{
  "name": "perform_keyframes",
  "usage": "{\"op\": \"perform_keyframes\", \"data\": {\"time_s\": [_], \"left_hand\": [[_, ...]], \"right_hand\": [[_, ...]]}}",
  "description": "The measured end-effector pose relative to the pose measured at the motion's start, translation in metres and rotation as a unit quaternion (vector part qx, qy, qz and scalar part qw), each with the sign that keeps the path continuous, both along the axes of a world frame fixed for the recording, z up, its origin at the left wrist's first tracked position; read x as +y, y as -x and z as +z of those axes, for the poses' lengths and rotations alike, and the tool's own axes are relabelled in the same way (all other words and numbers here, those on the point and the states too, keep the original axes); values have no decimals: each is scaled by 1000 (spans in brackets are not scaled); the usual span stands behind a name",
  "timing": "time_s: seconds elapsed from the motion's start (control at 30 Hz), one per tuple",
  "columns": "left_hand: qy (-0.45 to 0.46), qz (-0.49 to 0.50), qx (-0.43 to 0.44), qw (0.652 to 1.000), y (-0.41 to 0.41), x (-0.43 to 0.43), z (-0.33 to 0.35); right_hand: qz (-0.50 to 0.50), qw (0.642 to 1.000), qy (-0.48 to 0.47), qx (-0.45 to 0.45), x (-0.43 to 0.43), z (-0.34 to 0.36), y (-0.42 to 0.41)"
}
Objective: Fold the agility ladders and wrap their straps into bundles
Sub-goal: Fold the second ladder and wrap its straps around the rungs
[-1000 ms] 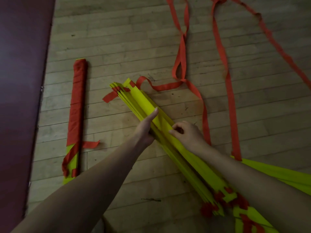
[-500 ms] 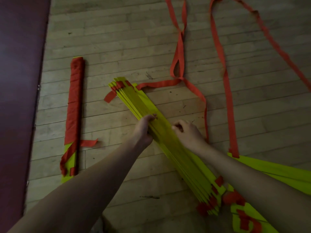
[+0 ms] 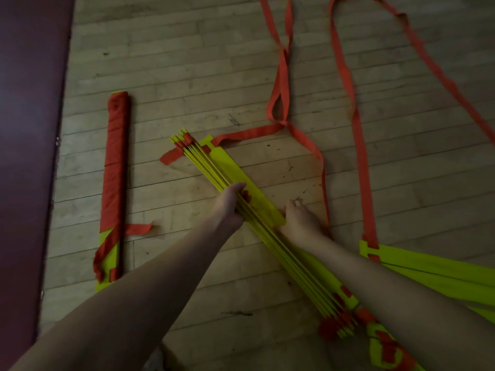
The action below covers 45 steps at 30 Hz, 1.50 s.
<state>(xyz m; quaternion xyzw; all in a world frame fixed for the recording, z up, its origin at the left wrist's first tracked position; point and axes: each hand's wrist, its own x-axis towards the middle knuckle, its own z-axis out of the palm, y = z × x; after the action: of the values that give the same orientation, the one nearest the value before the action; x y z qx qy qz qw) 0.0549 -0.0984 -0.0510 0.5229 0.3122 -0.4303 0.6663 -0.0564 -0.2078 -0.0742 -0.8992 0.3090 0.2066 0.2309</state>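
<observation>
A stack of yellow ladder rungs [image 3: 209, 167] lies diagonally on the wood floor, standing on edge. My left hand [image 3: 229, 206] grips the stack near its middle, fingers curled over the top. One flat rung [image 3: 241, 178] lies tipped open on the stack's right side. My right hand [image 3: 301, 219] holds that rung's lower edge against the floor. Red straps [image 3: 281, 76] trail from the stack's far end toward the top of the view. A finished bundle [image 3: 115, 167], yellow rungs wrapped in red strap, lies to the left.
More yellow rungs [image 3: 428, 269] with a red strap [image 3: 359, 156] lie at the right. A dark mat [image 3: 29, 156] borders the floor on the left. Bare wood floor [image 3: 187, 62] stretches ahead.
The rightmost rung has tipped away from the stack and lies flat. My right hand has shifted right and down with it. My left hand keeps its grip on the stack.
</observation>
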Motion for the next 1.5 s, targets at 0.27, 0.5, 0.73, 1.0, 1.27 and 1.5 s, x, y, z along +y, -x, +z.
{"op": "perform_keyframes", "data": {"time_s": [0.27, 0.5, 0.73, 1.0, 1.27, 1.5], "left_hand": [[-14, -7, -1, 1000, 3, 9, -7], [47, -11, -34, 998, 4, 18, -5], [23, -8, -58, 998, 7, 13, -3], [113, -36, -72, 990, 9, 3, 20], [78, -59, -172, 980, -11, 12, 35], [75, 30, -179, 981, -64, 11, 65]], "right_hand": [[-110, 986, -115, -54, -5, -6, 1], [-175, 889, -377, -195, -5, -5, 13], [-109, 901, -351, -231, 5, 4, 12], [-147, 870, -437, -177, -6, 51, -48], [-185, 861, -472, -26, 13, 57, -45], [-174, 871, -458, -29, 24, 47, -33]]}}
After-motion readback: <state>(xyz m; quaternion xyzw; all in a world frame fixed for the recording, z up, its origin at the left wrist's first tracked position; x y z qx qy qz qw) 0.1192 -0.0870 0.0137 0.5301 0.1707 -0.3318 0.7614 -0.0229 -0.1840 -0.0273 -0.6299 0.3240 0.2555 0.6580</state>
